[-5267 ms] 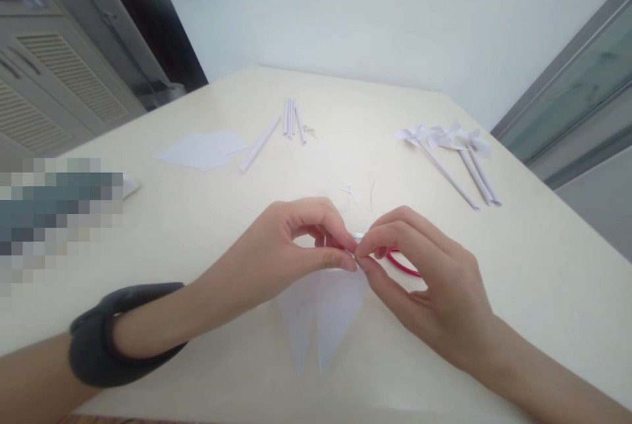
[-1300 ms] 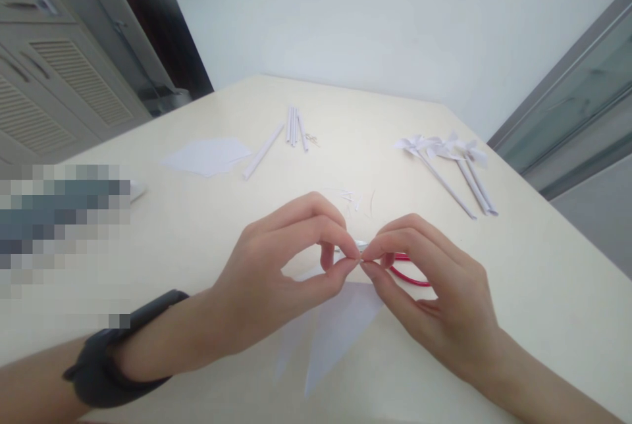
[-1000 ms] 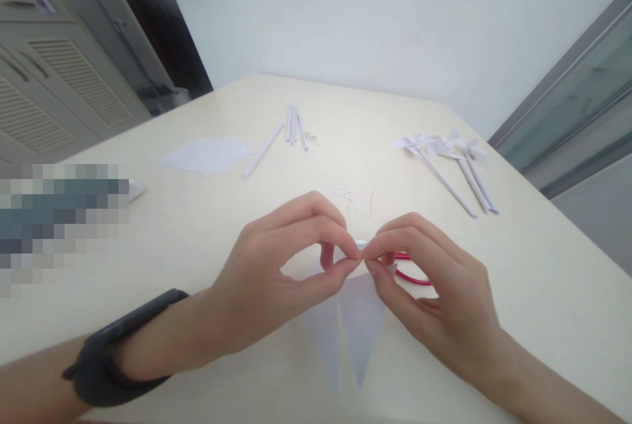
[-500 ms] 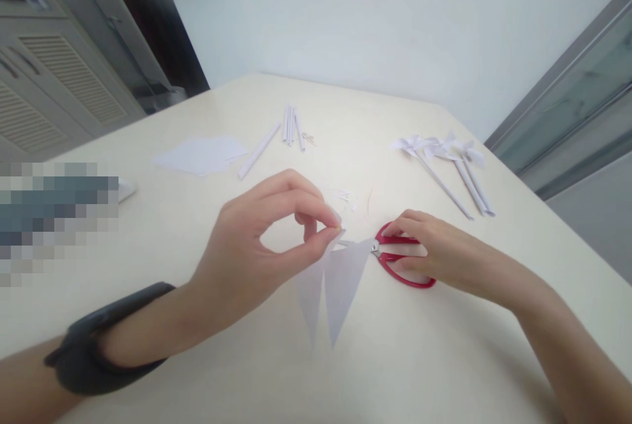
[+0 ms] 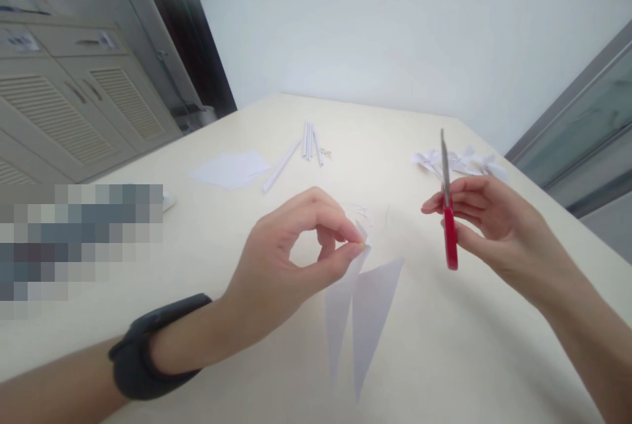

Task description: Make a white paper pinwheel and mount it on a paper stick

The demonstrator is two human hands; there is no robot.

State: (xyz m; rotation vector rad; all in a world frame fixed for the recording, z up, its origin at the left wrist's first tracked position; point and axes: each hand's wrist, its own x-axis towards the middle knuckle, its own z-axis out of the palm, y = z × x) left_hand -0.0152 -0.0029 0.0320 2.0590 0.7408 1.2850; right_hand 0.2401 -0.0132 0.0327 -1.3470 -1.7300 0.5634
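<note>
Between thumb and forefinger, my left hand (image 5: 301,259) pinches a cut sheet of white paper (image 5: 376,305). Two pointed flaps of the paper hang down towards me, with a slit between them. My right hand (image 5: 494,220) holds a pair of red-handled scissors (image 5: 449,233) to the right of the paper and apart from it. The blades point up and away from me and are seen edge-on. Some of the right fingers are behind the handles.
Thin white paper scraps (image 5: 363,211) lie beyond my left hand. Farther back are a stack of paper sheets (image 5: 230,170), several rolled paper sticks (image 5: 309,141) and a small tangle of thin pieces (image 5: 326,154). Paper pinwheels (image 5: 464,160) lie at the right. A white wall (image 5: 355,29) stands behind the table.
My right hand has drawn the scissors away from the paper to the right, raised them and turned them edge-on. My left hand keeps its pinch on the paper. The view has shifted left.
</note>
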